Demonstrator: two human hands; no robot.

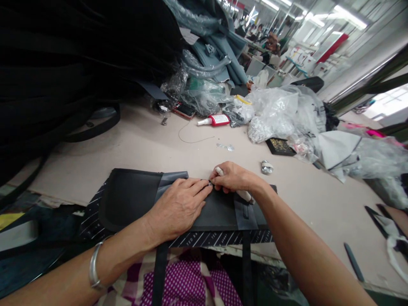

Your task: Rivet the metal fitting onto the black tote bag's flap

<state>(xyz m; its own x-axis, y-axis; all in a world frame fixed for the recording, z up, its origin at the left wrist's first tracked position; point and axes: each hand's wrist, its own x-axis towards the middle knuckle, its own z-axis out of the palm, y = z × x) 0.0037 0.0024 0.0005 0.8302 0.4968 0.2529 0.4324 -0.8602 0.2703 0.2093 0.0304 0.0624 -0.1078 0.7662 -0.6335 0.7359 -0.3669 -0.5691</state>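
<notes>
A black bag panel (127, 197) with a patterned lining along its edges lies across the near side of the table. My left hand (180, 208) rests flat on it, fingers stretched towards a small metal fitting (210, 183) at the panel's far edge. Right beside that fitting, my right hand (231, 176) is closed, its fingertips pinched at the metal. A white-wrapped tool (245, 196) passes through the right palm; its kind is hidden by the fingers. Dark straps (246, 263) hang from the panel over the table's near edge.
A red glue bottle (219, 120) lies beyond the panel, near a phone-like device (184, 110). Clear plastic bags (280, 110) and a black box of small brass pieces (280, 146) sit farther right. White-handled scissors (393, 246) lie right. Black bags (79, 55) pile up left.
</notes>
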